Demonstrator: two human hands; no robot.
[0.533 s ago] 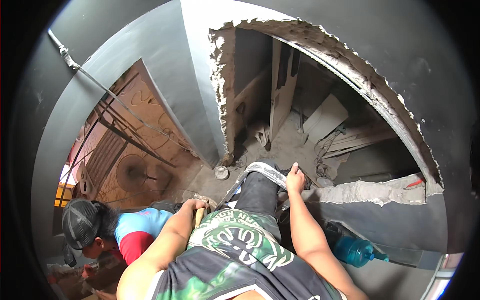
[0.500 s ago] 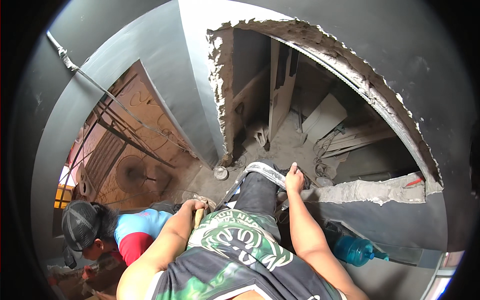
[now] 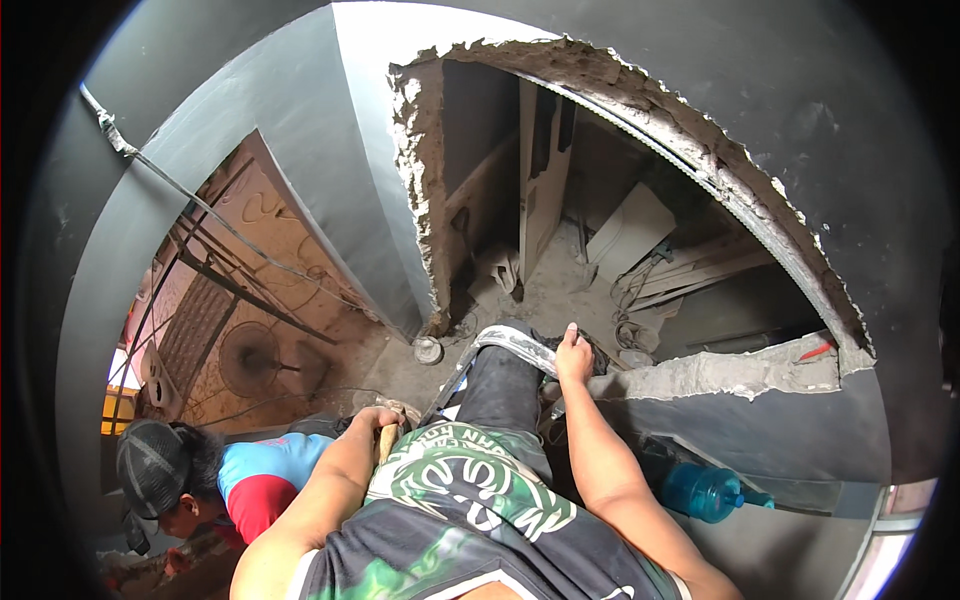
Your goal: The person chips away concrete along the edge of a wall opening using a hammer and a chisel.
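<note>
My left hand (image 3: 376, 417) is closed at the left of my lap, over the top of a tan, wooden-looking handle (image 3: 387, 442); whatever it joins is hidden. Across my dark-trousered knees runs a dusty, whitish-grey bar (image 3: 517, 343) that bends down on the left side. At its right end my right hand (image 3: 574, 358) has its fingers curled in and the thumb pointing up. What those fingers grip is hidden, and a small dark object (image 3: 556, 408) shows below the wrist.
A co-worker in a dark cap (image 3: 153, 468) bends low at my left. Ahead, a rough-edged wall opening (image 3: 418, 180) shows boards (image 3: 632, 232) and cables behind. A broken ledge (image 3: 720, 370) bears a red object (image 3: 817, 351). A blue water jug (image 3: 702, 493) lies right; a fan (image 3: 250, 360) stands left.
The whole view has shifted slightly, so the surroundings sit further left. Both my hands keep nearly the same pose and place on my lap.
</note>
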